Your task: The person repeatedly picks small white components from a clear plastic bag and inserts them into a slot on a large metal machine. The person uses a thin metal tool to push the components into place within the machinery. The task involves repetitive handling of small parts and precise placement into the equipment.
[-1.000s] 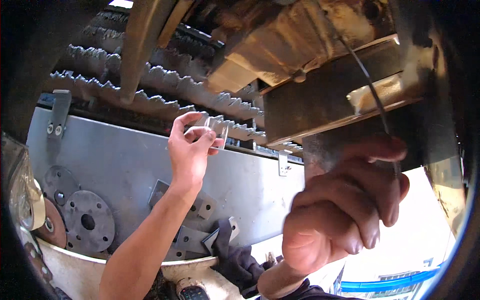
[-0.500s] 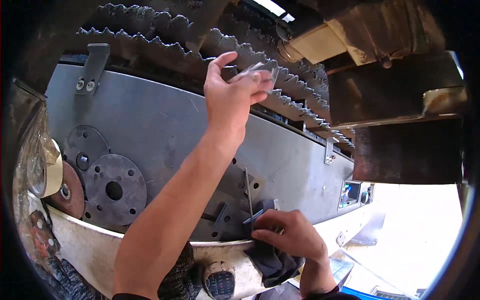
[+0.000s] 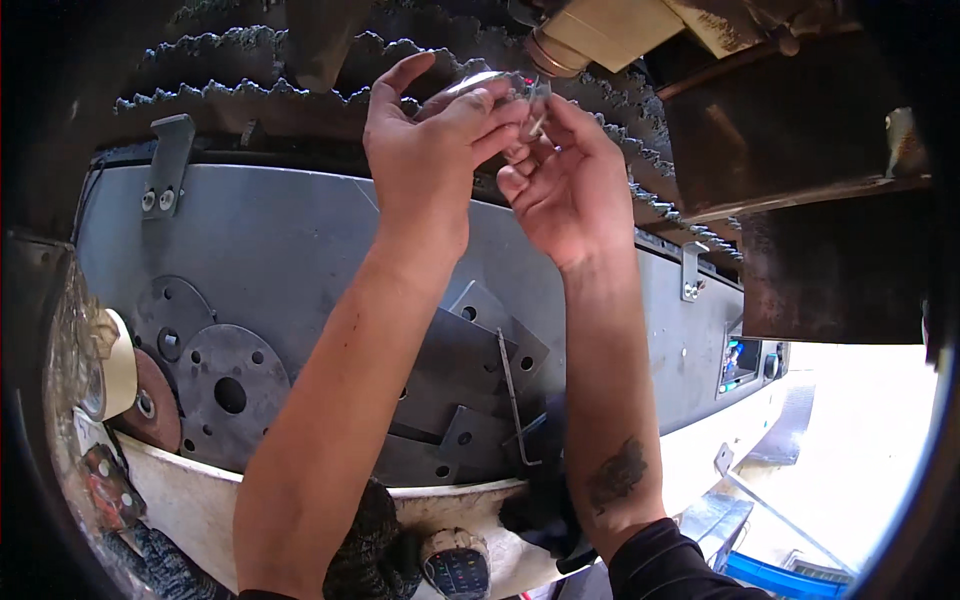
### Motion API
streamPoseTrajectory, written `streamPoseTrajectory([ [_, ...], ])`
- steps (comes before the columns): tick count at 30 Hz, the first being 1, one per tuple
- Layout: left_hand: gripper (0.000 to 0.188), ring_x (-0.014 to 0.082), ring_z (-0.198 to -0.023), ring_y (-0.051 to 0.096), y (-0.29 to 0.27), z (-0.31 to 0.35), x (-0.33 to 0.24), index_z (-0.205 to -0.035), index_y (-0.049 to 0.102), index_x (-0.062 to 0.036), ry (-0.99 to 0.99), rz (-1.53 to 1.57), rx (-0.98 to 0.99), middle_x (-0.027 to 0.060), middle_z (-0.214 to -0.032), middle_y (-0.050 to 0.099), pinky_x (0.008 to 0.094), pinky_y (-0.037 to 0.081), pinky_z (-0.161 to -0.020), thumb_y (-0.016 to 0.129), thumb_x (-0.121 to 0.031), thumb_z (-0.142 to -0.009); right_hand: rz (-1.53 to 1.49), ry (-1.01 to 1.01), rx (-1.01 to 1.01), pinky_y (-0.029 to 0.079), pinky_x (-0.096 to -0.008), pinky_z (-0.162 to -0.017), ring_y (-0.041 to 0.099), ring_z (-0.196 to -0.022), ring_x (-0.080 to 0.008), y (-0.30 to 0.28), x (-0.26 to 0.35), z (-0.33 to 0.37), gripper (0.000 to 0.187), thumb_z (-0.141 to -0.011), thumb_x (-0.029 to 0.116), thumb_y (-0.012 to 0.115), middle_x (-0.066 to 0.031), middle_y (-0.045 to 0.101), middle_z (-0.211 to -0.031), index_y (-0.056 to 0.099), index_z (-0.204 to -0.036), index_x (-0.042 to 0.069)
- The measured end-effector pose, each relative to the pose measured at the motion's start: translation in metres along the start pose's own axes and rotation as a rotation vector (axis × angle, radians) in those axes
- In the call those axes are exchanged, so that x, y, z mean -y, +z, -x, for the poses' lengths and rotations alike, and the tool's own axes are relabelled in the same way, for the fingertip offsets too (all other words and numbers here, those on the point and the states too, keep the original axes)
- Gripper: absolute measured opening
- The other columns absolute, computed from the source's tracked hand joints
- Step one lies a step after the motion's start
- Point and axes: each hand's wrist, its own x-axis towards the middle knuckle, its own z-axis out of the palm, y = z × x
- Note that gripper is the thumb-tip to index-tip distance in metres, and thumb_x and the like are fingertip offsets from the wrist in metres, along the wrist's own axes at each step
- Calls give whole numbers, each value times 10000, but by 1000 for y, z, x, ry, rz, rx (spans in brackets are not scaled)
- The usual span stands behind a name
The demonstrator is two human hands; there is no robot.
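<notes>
1. Your fingers (image 3: 500,105) of both hands meet high in the view, pinched together around a small shiny metal piece (image 3: 528,95) held between them.
2. Your left hand (image 3: 430,150) is raised with the thumb sticking up and the other fingers curled forward onto the piece; it grasps the piece from the left side.
3. Your right hand (image 3: 565,185) is turned palm toward you, its fingertips closing on the same piece from below and from the right. The two hands touch at the fingertips.
4. The small shiny metal piece sits just under the jagged, saw-toothed dark metal slats (image 3: 300,75) that run across the top of the view. It looks like a thin clip or bracket, but it is too small and too covered by your fingers to tell its shape.
5. Behind your forearms stands a wide grey sheet-metal panel (image 3: 270,240) with a small grey bracket (image 3: 165,165) bolted at its upper left.
6. Leaning against the lower part of the panel are round grey steel flanges with holes (image 3: 225,390) on the left, and flat grey steel plates with corner holes (image 3: 470,370) between your two forearms.
7. A thin bent steel rod (image 3: 512,400) lies across the plates, near your right forearm.
8. At the far left edge sits a roll of pale tape (image 3: 115,365), beside a rust-brown disc (image 3: 150,405).
9. A rusty brown metal box (image 3: 800,140) hangs at the upper right, well apart from your hands.
</notes>
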Motion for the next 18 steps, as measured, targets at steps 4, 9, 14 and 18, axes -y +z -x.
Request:
streamPoseTrajectory([
  [4, 499, 302, -926, 660, 1, 1, 2, -1270, 272, -17, -13, 53, -9, 268, -1031, 610, 340, 571, -797, 561, 4, -864, -45, -43, -15, 440, -279, -621, 567, -709, -134, -5, -1, -9, 161, -907, 205, 535, -37, 633, -829, 606, -914, 61],
  [9, 441, 319, -926, 659, 4, -1, 0, -1238, 293, -5, -73, 163, -26, 276, -1027, 606, 345, 570, -811, 542, 9, -873, -27, -132, -34, 464, -288, -643, 593, -696, -133, -7, 9, -11, 130, -899, 153, 555, -58, 672, -848, 600, -958, 46],
  [14, 410, 329, -927, 657, -1, -7, -10, -1214, 304, 17, -43, 86, -24, 277, -1010, 607, 344, 571, -816, 528, 20, -871, 44, -190, -45, 473, -281, -657, 604, -720, -144, 0, 10, -8, 127, -897, 132, 558, -95, 679, -877, 589, -962, 28],
  [18, 394, 326, -922, 658, 0, -6, -8, -1189, 323, 31, -24, 48, -80, 261, -979, 612, 342, 571, -817, 536, 23, -858, 41, -203, -20, 476, -279, -662, 606, -725, -143, 1, 8, -8, 136, -899, 129, 550, -111, 684, -898, 584, -973, 20],
])
